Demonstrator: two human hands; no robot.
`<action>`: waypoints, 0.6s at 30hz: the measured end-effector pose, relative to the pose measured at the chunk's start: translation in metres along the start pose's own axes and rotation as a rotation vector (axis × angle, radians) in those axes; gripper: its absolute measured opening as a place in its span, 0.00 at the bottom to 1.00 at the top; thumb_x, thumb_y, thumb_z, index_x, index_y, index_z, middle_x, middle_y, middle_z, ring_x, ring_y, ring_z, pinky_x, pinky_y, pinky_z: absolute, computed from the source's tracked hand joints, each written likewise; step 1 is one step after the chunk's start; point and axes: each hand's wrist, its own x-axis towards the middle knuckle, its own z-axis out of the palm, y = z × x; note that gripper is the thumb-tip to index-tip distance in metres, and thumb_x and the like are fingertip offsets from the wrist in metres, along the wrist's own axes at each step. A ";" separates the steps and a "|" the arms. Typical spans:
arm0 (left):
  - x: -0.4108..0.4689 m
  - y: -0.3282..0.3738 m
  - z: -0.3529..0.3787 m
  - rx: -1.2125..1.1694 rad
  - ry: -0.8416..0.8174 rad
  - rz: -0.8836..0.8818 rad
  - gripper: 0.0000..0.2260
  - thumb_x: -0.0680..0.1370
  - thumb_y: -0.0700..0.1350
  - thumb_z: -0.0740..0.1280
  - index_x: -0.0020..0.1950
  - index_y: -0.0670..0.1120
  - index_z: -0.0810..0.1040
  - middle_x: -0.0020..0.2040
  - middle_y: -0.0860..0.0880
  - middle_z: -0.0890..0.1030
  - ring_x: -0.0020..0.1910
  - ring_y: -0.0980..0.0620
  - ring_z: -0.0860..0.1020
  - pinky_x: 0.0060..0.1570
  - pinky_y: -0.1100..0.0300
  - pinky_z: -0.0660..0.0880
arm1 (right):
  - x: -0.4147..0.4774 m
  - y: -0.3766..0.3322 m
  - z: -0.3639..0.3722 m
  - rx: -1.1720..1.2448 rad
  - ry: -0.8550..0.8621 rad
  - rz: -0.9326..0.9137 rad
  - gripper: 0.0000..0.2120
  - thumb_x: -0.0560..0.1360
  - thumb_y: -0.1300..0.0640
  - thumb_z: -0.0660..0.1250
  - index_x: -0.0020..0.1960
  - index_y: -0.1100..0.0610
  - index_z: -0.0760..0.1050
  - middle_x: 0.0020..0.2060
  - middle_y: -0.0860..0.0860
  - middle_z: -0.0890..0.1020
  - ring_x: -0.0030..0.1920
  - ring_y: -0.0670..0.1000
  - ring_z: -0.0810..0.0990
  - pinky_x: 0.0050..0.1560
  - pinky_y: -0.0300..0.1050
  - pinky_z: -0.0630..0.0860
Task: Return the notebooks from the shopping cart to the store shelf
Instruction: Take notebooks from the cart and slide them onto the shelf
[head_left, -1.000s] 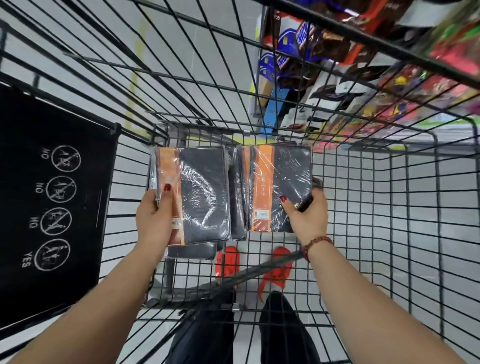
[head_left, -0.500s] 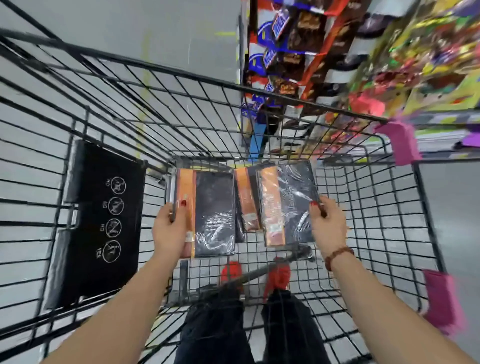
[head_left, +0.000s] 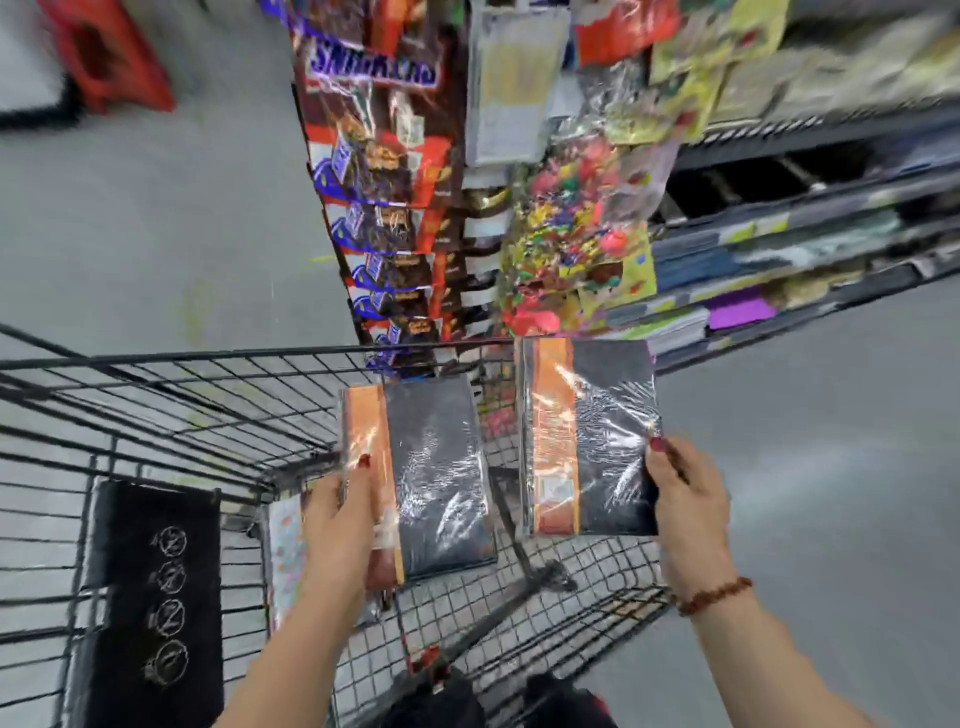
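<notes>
My left hand (head_left: 340, 525) grips a shrink-wrapped black notebook with an orange band (head_left: 431, 478) by its left edge, held above the wire shopping cart (head_left: 156, 395). My right hand (head_left: 685, 499) grips a second, matching notebook (head_left: 597, 436) by its right edge, lifted higher and past the cart's right rim. Another notebook with a pale patterned cover (head_left: 284, 551) stands inside the cart, behind my left hand. The store shelf (head_left: 810, 260) with stacked stationery lies to the upper right.
A chocolate bar display (head_left: 384, 208) rises beyond the cart's front. Colourful bags (head_left: 576, 234) hang beside it. A black child-seat flap with warning icons (head_left: 161, 597) sits at the cart's left. A red object (head_left: 109, 57) stands on the grey floor, far left.
Both hands have lifted the notebooks out of the cart. The right one has gone higher and to the right, toward the shelf. The view has swung up to the shelves.
</notes>
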 end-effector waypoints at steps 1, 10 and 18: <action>-0.005 0.005 0.009 -0.009 -0.022 0.008 0.10 0.80 0.49 0.61 0.39 0.53 0.71 0.41 0.46 0.78 0.40 0.42 0.78 0.39 0.55 0.77 | 0.002 -0.005 -0.011 0.026 0.014 -0.019 0.09 0.76 0.67 0.63 0.46 0.55 0.77 0.40 0.42 0.78 0.36 0.34 0.77 0.40 0.25 0.73; -0.083 0.026 0.131 0.085 -0.219 0.112 0.11 0.78 0.54 0.63 0.49 0.46 0.78 0.50 0.44 0.79 0.49 0.43 0.78 0.51 0.48 0.75 | 0.040 -0.020 -0.157 0.164 0.177 -0.018 0.08 0.75 0.68 0.65 0.52 0.61 0.77 0.38 0.47 0.81 0.33 0.34 0.78 0.42 0.31 0.76; -0.181 0.021 0.255 0.048 -0.324 0.148 0.14 0.79 0.47 0.63 0.45 0.35 0.75 0.37 0.40 0.74 0.37 0.47 0.71 0.39 0.53 0.67 | 0.088 -0.044 -0.320 0.140 0.178 -0.051 0.12 0.75 0.69 0.63 0.40 0.54 0.78 0.33 0.46 0.81 0.34 0.43 0.76 0.36 0.31 0.74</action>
